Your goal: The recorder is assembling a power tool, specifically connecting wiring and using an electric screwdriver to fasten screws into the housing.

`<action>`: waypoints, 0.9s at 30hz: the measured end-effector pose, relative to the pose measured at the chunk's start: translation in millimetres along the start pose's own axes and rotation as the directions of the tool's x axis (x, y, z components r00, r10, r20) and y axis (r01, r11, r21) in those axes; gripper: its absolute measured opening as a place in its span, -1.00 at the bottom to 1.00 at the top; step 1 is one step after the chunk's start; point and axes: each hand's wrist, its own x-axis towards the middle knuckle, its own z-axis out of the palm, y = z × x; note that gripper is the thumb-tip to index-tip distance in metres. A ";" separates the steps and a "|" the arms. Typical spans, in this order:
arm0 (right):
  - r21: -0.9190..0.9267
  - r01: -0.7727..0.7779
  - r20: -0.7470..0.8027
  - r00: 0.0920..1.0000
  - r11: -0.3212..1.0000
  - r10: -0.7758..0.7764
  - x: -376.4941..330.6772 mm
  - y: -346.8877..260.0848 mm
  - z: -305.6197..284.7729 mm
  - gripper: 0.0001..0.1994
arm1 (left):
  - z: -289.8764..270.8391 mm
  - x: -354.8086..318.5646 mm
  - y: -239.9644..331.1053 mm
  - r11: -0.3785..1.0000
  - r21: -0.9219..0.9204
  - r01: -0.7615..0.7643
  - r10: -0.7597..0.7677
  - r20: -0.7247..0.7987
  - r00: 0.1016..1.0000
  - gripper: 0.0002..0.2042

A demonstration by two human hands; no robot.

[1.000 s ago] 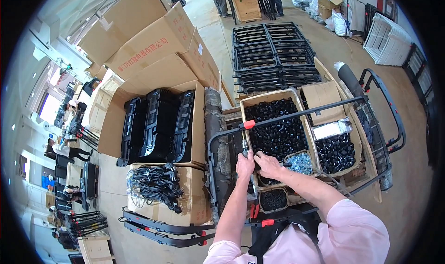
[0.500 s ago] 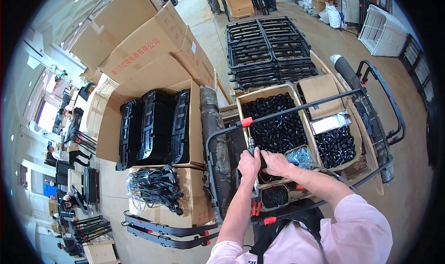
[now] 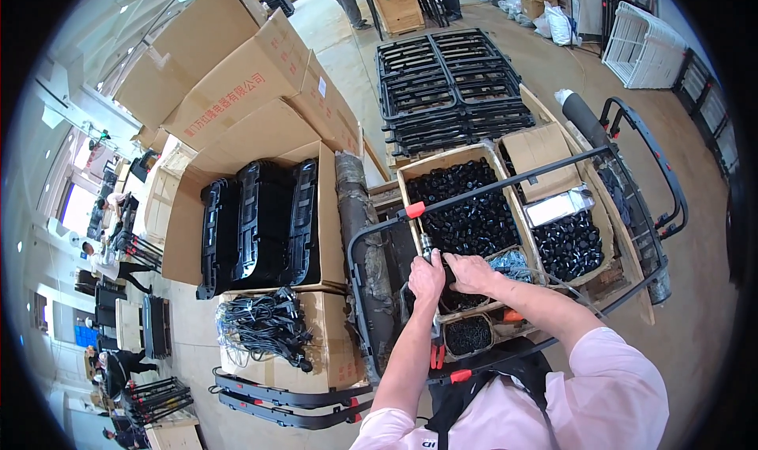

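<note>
My left hand point(image 3: 427, 278) is closed around a drill-like tool with a metal chuck point(image 3: 426, 243), whose nose sticks out past the fingers. Close beside it my right hand point(image 3: 470, 275) has its fingers curled and its thumb near the tool; what lies under those fingers is hidden. A large black tubular frame point(image 3: 505, 182) with a red piece point(image 3: 415, 210) on it surrounds both hands, lying across the open boxes. Below the hands is a wooden tray of black caps point(image 3: 466, 213). A bag of small silvery parts point(image 3: 509, 264) and a bin of small dark screws point(image 3: 467, 336) sit nearby.
To the left stands a cardboard box point(image 3: 185, 241) with black plastic shells, above bundled black cables point(image 3: 268, 324). Stacked black frames point(image 3: 450, 87) are beyond the tray. Curved black bars point(image 3: 284, 406) jut out at lower left. Wrapped rolls point(image 3: 355, 205) flank the boxes. People work far left.
The view has shifted slightly, so the surroundings sit a little further left. Both hands stay together at the tool with nearly the same grip.
</note>
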 end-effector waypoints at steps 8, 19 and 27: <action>0.000 -0.005 0.008 1.000 1.000 0.005 3.9 0.5 -1.4 -0.25 | 0.2 3.2 1.1 1.000 0.008 -0.001 0.001 0.004 1.000 -0.38; -0.013 -0.021 -0.018 1.000 1.000 0.021 6.1 2.8 -8.2 -0.15 | 3.0 16.1 4.0 0.997 0.073 -0.021 0.020 0.014 1.000 -0.37; 0.000 -0.024 -0.015 1.000 1.000 0.024 9.5 7.7 -6.2 -0.10 | 3.7 24.5 6.3 0.985 0.168 -0.041 0.038 0.020 0.999 -0.37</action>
